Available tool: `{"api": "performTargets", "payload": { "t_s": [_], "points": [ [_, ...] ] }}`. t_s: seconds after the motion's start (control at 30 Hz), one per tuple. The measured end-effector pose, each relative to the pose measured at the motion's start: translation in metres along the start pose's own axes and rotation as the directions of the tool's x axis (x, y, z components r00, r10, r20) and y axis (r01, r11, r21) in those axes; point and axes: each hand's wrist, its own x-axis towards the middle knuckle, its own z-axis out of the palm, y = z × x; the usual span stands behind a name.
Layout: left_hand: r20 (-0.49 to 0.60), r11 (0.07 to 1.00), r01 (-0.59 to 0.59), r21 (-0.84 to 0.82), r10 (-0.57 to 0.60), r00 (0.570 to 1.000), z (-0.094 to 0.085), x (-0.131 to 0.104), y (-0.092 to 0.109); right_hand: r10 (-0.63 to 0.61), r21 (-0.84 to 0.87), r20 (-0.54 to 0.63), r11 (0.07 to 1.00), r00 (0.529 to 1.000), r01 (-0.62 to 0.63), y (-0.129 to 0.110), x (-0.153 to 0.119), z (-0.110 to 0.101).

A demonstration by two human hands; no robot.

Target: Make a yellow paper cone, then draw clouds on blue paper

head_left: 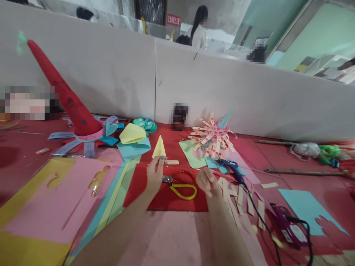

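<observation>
Yellow paper cone (pixel 159 147) is standing tip-up in the pinched fingers of the left hand (pixel 154 174), beyond the scissors (pixel 183 186), and its base could be creasing if they are pressing too hard, while the right hand (pixel 207 181) is hovering half-curled, its contents I cannot tell.

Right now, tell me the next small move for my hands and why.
Probably reach the right hand for the blue glue gun: it lies close by, to that hand's right, while the left hand appears to pinch the yellow paper cone at its base. Pale paper strips lie near too, perhaps for gluing. Whether the curled right hand holds anything is unclear.
</observation>
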Motion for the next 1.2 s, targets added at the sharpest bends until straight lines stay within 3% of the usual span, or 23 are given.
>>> {"api": "performTargets", "payload": {
  "t_s": [0.07,0.17,0.23,0.3,0.37,0.43,0.53,0.63,0.77,0.87,1.1,1.2],
  "points": [
    [0.005,1.000,-0.018,0.009,0.018,1.000,-0.001,0.000,0.001,0.001,-0.020,-0.023,1.000,1.000,-0.001,0.001,0.004,0.007],
    [-0.002,0.999,-0.036,0.034,0.036,0.999,-0.002,0.001,0.002,0.042,-0.241,-0.186,0.967,0.982,-0.087,0.001,0.023,0.026],
    [-0.016,0.998,-0.042,0.041,0.042,0.999,-0.003,0.001,0.002,-0.070,-0.407,-0.339,0.910,0.938,-0.079,0.000,0.041,0.042],
    [-0.029,0.998,-0.043,0.037,0.044,0.999,-0.004,0.002,0.003,-0.266,-0.570,-0.456,0.820,0.850,-0.049,-0.002,0.057,0.057],
    [-0.038,0.998,-0.043,0.036,0.045,0.998,-0.005,0.002,0.003,-0.385,-0.672,-0.452,0.740,0.805,-0.023,-0.003,0.072,0.072],
    [-0.045,0.998,-0.042,0.044,0.044,0.998,-0.006,0.002,0.004,-0.432,-0.753,-0.381,0.658,0.817,-0.002,-0.004,0.084,0.087],
    [-0.053,0.998,-0.021,0.051,0.024,0.998,-0.006,0.002,0.005,-0.505,-0.836,-0.323,0.549,0.801,0.009,-0.002,0.101,0.106],
    [-0.060,0.999,-0.004,0.044,0.007,0.998,-0.006,0.002,0.004,-0.525,-0.890,-0.270,0.457,0.807,0.000,0.003,0.113,0.113],
    [-0.064,0.999,-0.008,0.049,0.011,0.998,-0.005,0.002,0.004,-0.547,-0.934,-0.225,0.356,0.807,-0.019,-0.001,0.121,0.102],
    [-0.070,0.998,-0.020,0.058,0.024,0.997,-0.006,0.002,0.004,-0.585,-0.961,-0.203,0.274,0.785,-0.044,-0.019,0.121,0.084],
    [-0.057,1.000,0.005,0.015,-0.004,0.998,-0.005,0.001,0.002,-0.583,-0.974,-0.204,0.202,0.787,-0.102,-0.072,0.115,0.036],
    [-0.053,1.000,0.011,-0.016,-0.012,0.998,-0.004,0.001,0.001,-0.575,-0.961,-0.255,0.242,0.777,-0.137,-0.079,0.112,0.020]
  ]
}}
